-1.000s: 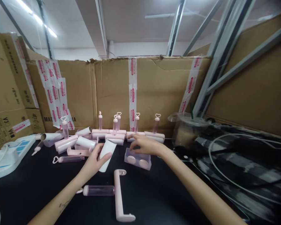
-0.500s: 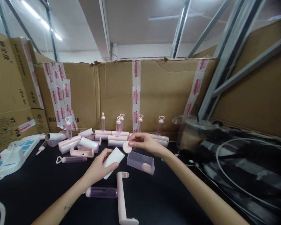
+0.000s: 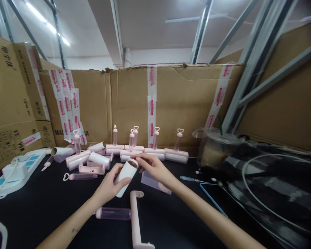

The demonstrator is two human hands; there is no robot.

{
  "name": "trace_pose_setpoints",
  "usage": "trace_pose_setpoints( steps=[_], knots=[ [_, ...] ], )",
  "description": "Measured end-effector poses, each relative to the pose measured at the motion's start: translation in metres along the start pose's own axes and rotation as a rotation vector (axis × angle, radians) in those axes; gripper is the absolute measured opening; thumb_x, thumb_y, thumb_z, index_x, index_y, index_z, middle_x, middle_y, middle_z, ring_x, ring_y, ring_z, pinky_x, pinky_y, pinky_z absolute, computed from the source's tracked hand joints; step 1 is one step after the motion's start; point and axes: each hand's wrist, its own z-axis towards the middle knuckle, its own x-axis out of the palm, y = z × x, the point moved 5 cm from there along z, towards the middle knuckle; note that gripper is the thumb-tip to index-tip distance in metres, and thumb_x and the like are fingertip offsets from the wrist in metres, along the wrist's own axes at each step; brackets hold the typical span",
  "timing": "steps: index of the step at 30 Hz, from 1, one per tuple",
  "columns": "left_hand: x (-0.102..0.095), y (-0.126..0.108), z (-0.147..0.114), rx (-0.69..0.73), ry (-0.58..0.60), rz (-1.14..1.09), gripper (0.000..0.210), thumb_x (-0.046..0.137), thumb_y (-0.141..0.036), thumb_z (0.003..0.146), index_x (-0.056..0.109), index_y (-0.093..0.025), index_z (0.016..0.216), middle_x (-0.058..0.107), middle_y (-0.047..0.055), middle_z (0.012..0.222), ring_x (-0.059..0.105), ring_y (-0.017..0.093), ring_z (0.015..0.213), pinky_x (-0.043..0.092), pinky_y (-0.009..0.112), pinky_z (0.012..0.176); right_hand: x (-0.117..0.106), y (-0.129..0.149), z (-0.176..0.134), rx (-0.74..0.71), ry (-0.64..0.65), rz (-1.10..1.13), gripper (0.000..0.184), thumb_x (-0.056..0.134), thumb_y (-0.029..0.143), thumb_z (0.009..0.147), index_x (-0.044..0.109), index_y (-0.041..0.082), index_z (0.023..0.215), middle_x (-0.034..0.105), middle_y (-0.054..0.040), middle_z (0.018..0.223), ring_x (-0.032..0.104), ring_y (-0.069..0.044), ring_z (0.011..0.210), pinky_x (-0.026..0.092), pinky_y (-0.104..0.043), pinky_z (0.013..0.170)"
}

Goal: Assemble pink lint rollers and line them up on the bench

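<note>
My left hand (image 3: 110,185) is wrapped round a white lint roller refill (image 3: 126,178), tilted with its brown cardboard core facing up and right. At that upper end are the pinched fingers of my right hand (image 3: 147,166); a pale edge by the fingertips appears to be the pink disc, mostly hidden. Below my hands lies a pink roller frame (image 3: 135,219) with bent ends. A clear pinkish tube handle (image 3: 114,213) lies beside it, its end against the frame. Under my right wrist is a translucent box (image 3: 154,182), partly covered.
Along the cardboard wall (image 3: 129,103) stand several assembled lint rollers (image 3: 176,155) with heart-loop handles. Loose refills (image 3: 100,160) and frames lie at left, near a power strip (image 3: 31,166). At right are a screwdriver (image 3: 191,179), a phone (image 3: 223,200), a lidded cup (image 3: 214,148) and cables.
My right hand has brought the pink disc left to the refill's upper end. The refill has turned so that its core opening shows. The screwdriver and phone have come into clearer view.
</note>
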Motion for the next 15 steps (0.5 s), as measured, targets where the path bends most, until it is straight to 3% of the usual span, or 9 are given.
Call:
trace_pose_setpoints(
  steps=[3,5,15],
  knots=[
    [-0.001,0.003,0.002,0.006,-0.017,-0.048,0.040,0.056,-0.039,0.080,0.045,-0.019,0.112,0.059,0.007,0.106,0.056,0.023,0.100,0.043,0.032,0.084,0.007,0.010,-0.004,-0.140,0.033,-0.155,0.030,0.049,0.038,0.087,0.065,0.022,0.106,0.065,-0.0056,0.109,0.058,-0.021,0.100,0.048,-0.035,0.087],
    [-0.001,0.002,0.002,0.015,-0.022,-0.074,0.041,0.056,-0.039,0.079,0.045,-0.020,0.113,0.058,0.008,0.109,0.055,0.024,0.102,0.042,0.032,0.086,0.009,0.016,-0.007,-0.196,0.036,-0.225,0.029,0.048,0.036,0.088,0.064,0.024,0.110,0.063,-0.0049,0.114,0.055,-0.022,0.107,0.042,-0.039,0.095],
    [0.002,-0.007,-0.002,0.067,-0.033,-0.150,0.039,0.055,-0.036,0.081,0.045,-0.019,0.114,0.057,0.008,0.110,0.055,0.023,0.103,0.042,0.032,0.087,0.010,0.038,-0.019,-0.373,0.070,-0.479,0.033,0.046,0.028,0.090,0.057,0.023,0.120,0.057,-0.0072,0.123,0.051,-0.020,0.113,0.040,-0.034,0.097]
  ],
)
